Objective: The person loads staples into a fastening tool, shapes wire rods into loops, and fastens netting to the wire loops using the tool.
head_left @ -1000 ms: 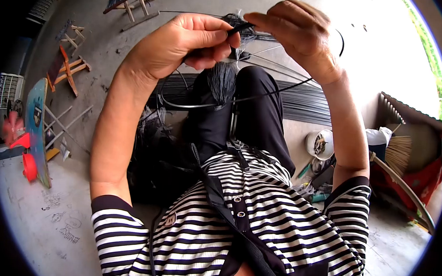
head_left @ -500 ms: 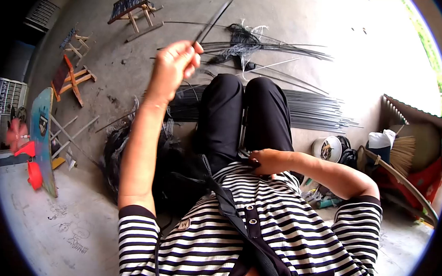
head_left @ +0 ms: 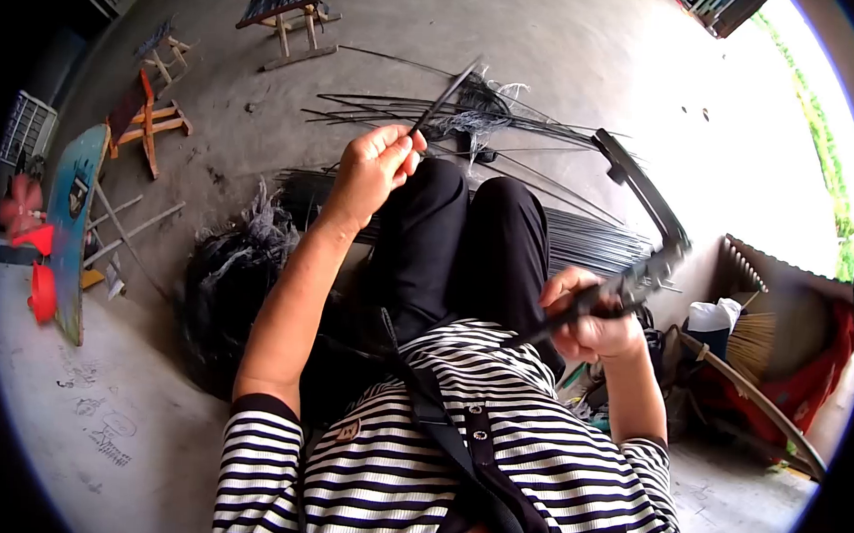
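Seen from the side of the room, the left hand, left of the frame's upper centre, has its grip pinched, thumb against fingers, on a thin dark strip that slants up and rightward; the right hand, at centre right, has its grip wrapped round a long, bent black tool whose far arm points to the upper part of the frame. Strip and tool stand well apart. Good handling, in my judgement, calls for a firm pinch near the strip's lower end, a steady left wrist, and a tool held so that its angled arm clears the trousers and the striped shirt, where it could snag. The strip's lower end is hidden in the fingers, and its tip is softened by blur. The tool's near end smears over the shirt, so its exact kind cannot be told; the right palm is covered. The bundle of dark rods on the floor is partly masked by the knees, and glare whitens the floor at upper right.
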`<control>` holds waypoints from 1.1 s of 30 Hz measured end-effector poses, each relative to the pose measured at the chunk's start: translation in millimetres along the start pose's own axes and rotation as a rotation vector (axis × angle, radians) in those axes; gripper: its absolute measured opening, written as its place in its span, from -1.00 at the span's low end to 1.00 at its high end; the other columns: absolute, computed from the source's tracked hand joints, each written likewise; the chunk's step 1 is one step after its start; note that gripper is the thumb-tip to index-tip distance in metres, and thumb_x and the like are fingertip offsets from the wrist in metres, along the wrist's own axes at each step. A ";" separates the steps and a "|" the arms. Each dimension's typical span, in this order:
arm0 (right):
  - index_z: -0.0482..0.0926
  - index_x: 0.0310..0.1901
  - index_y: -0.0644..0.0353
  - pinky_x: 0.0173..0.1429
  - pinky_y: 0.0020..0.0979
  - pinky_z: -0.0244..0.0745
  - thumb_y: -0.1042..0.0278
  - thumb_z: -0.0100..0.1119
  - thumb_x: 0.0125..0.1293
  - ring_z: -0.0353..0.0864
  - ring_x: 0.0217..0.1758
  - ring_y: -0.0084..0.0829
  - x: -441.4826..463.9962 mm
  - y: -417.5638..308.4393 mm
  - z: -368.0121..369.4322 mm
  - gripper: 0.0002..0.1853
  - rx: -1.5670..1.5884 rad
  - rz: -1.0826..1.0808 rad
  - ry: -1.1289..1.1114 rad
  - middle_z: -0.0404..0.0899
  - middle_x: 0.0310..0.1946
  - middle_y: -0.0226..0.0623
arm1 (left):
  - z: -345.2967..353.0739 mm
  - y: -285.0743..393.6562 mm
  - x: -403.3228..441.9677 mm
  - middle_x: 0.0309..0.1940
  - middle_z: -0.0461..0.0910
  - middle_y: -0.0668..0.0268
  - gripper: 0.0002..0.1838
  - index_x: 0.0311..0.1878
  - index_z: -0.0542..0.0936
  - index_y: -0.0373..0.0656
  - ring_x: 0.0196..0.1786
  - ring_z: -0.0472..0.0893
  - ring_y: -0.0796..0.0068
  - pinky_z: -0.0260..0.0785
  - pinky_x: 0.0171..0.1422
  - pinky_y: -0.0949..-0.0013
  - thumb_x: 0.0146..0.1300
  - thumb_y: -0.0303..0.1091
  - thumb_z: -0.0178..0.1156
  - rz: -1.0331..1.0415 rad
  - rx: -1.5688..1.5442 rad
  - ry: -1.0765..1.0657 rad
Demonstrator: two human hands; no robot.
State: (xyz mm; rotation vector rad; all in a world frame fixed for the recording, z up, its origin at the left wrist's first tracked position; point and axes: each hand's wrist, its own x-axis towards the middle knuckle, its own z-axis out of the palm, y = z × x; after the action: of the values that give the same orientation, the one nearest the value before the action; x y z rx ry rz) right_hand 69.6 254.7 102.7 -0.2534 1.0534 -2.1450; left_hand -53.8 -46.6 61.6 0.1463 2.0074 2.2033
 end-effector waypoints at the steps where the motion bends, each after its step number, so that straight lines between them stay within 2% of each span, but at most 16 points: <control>1: 0.36 0.08 0.49 -0.62 -0.52 0.32 0.29 0.32 0.26 0.43 -0.70 -0.53 3.7 2.9 -1.8 -0.48 0.020 -0.015 0.081 0.52 -0.55 -0.22 | 4.8 2.0 -3.4 -0.52 0.40 0.48 -0.82 -0.17 0.57 -0.26 -0.52 0.26 0.77 0.10 -0.48 0.65 0.44 -0.41 -0.01 0.016 0.018 -0.017; 3: 0.33 0.20 0.43 -0.36 -0.39 0.52 0.42 0.15 0.37 0.61 -0.49 -0.37 20.8 2.2 1.2 -0.56 -0.376 -0.094 0.310 0.60 -0.41 -0.13 | 11.3 2.2 -10.7 -0.53 0.41 0.48 -0.81 -0.16 0.56 -0.25 -0.52 0.28 0.76 0.10 -0.48 0.65 0.46 -0.39 -0.01 0.011 0.029 -0.022; 5: 0.26 0.37 0.15 0.11 -0.26 0.50 0.61 -0.04 0.42 0.67 -0.06 -0.23 39.0 25.5 -38.2 -0.50 -0.685 -0.270 0.164 0.65 -0.17 -0.09 | 20.1 6.9 -16.9 -0.53 0.41 0.48 -0.81 -0.16 0.56 -0.26 -0.52 0.30 0.76 0.11 -0.48 0.65 0.46 -0.37 -0.01 -0.003 0.052 -0.022; 6: 0.40 0.15 0.26 0.32 -0.28 0.37 0.70 -0.04 0.32 0.54 0.16 -0.39 40.3 39.8 -50.0 -0.63 -0.672 -0.360 0.236 0.62 -0.02 -0.21 | 21.5 4.3 -18.4 -0.53 0.41 0.48 -0.80 -0.15 0.56 -0.25 -0.53 0.31 0.75 0.13 -0.48 0.65 0.48 -0.37 -0.02 0.006 0.091 -0.033; 7: 0.38 0.20 0.20 0.40 -0.26 0.30 0.81 -0.01 0.22 0.46 0.29 -0.34 45.5 43.6 -55.9 -0.49 -0.657 -0.418 0.234 0.52 0.14 -0.18 | 27.6 2.4 -19.2 -0.53 0.42 0.48 -0.80 -0.15 0.56 -0.25 -0.53 0.32 0.75 0.15 -0.47 0.64 0.48 -0.37 -0.02 0.009 0.102 -0.030; 12: 0.28 0.34 0.00 0.34 -0.26 0.38 0.84 -0.06 0.26 0.42 0.32 -0.32 72.1 65.8 -47.6 -0.35 -0.307 -0.487 -0.031 0.44 0.19 -0.19 | 70.7 -13.7 -20.9 -0.55 0.47 0.45 -0.81 -0.14 0.57 -0.25 -0.49 0.45 0.68 0.33 -0.38 0.55 0.47 -0.41 -0.04 0.122 0.236 0.035; 13: 0.22 0.38 -0.06 0.33 -0.25 0.37 0.76 -0.06 0.32 0.43 0.30 -0.32 77.0 70.3 -45.7 -0.35 -0.294 -0.505 -0.058 0.43 0.18 -0.18 | 76.2 -21.2 -18.0 -0.57 0.47 0.43 -0.82 -0.16 0.57 -0.25 -0.49 0.47 0.67 0.38 -0.36 0.51 0.45 -0.43 -0.02 0.184 0.288 0.062; 15: 0.12 0.48 -0.17 0.31 -0.24 0.35 0.62 -0.06 0.44 0.45 0.24 -0.32 81.4 77.4 -38.8 -0.35 -0.263 -0.533 -0.105 0.42 0.16 -0.17 | 85.7 -28.5 -20.4 -0.58 0.47 0.41 -0.81 -0.14 0.59 -0.27 -0.49 0.46 0.65 0.37 -0.36 0.49 0.43 -0.40 0.00 0.043 0.332 0.090; 16: 0.27 0.32 0.03 -0.05 -0.43 0.46 0.48 -0.04 0.50 0.51 -0.11 -0.48 77.3 71.4 -30.6 -0.60 -0.322 -0.395 0.062 0.44 0.03 -0.24 | 89.0 -35.3 -21.3 -0.57 0.48 0.42 -0.80 -0.13 0.59 -0.26 -0.47 0.45 0.66 0.34 -0.36 0.50 0.43 -0.39 0.01 0.064 0.317 0.118; 19: 0.33 0.13 0.14 -0.37 -0.58 0.29 0.35 0.00 0.51 0.32 -0.38 -0.63 68.0 66.4 -34.1 -0.76 -0.146 -0.166 0.082 0.41 -0.12 -0.35 | 92.1 -35.9 -25.4 -0.57 0.47 0.43 -0.81 -0.12 0.59 -0.24 -0.51 0.44 0.68 0.32 -0.39 0.51 0.44 -0.38 0.01 0.106 0.321 0.086; 20: 0.32 0.11 0.14 -0.51 -0.62 0.07 0.19 0.00 0.51 0.12 -0.48 -0.69 66.8 66.9 -29.1 -0.72 -0.179 -0.197 0.122 0.34 -0.28 -0.42 | 96.2 -40.4 -26.9 -0.59 0.44 0.46 -0.81 -0.13 0.58 -0.22 -0.56 0.41 0.71 0.29 -0.49 0.54 0.45 -0.37 0.00 0.143 0.247 0.079; 23: 0.26 0.19 0.13 -0.49 -0.63 0.09 0.13 -0.02 0.52 0.12 -0.50 -0.71 50.1 71.1 -30.8 -0.64 -0.137 -0.057 0.166 0.32 -0.35 -0.44 | 98.0 -45.3 -31.5 -0.61 0.40 0.47 -0.81 -0.16 0.56 -0.20 -0.62 0.36 0.73 0.25 -0.59 0.56 0.46 -0.35 -0.01 -0.018 0.175 0.061; 27: 0.22 0.44 -0.08 -0.48 -0.63 0.15 0.26 -0.05 0.54 0.15 -0.50 -0.65 41.4 75.3 -27.8 -0.52 -0.244 -0.180 0.295 0.41 -0.33 -0.37 | 105.2 -46.7 -35.4 -0.62 0.40 0.44 -0.82 -0.17 0.55 -0.22 -0.63 0.39 0.69 0.29 -0.57 0.54 0.47 -0.37 -0.02 0.009 0.241 0.050; 29: 0.22 0.46 -0.18 -0.47 -0.61 0.27 0.37 -0.06 0.53 0.29 -0.46 -0.61 38.6 66.5 -27.7 -0.49 -0.170 -0.262 0.349 0.51 -0.22 -0.26 | 98.5 -52.9 -27.8 -0.62 0.41 0.43 -0.83 -0.16 0.55 -0.23 -0.62 0.41 0.68 0.30 -0.53 0.53 0.47 -0.39 -0.01 0.181 0.288 0.069; 30: 0.25 0.44 -0.13 -0.45 -0.59 0.37 0.41 -0.05 0.51 0.43 -0.40 -0.57 36.4 61.7 -32.8 -0.50 -0.253 -0.369 0.363 0.56 -0.14 -0.18 | 93.2 -54.0 -23.8 -0.63 0.41 0.42 -0.83 -0.16 0.55 -0.24 -0.62 0.42 0.68 0.30 -0.51 0.53 0.46 -0.39 -0.01 0.271 0.317 0.081; 33: 0.53 0.18 0.11 -0.45 -0.61 0.37 0.46 0.02 0.45 0.51 -0.38 -0.59 24.8 36.1 -47.6 -0.69 -0.733 -0.235 0.592 0.63 -0.20 -0.26 | 83.2 -29.5 -24.5 -0.66 0.41 0.43 -0.84 -0.15 0.57 -0.25 -0.57 0.43 0.65 0.27 -0.46 0.53 0.46 -0.43 0.00 0.187 0.340 0.072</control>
State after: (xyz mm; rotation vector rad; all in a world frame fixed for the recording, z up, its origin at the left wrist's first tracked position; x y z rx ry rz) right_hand 48.7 252.2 41.6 -0.0700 2.2407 -1.9837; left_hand -13.5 33.0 41.0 0.3090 2.4885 1.9696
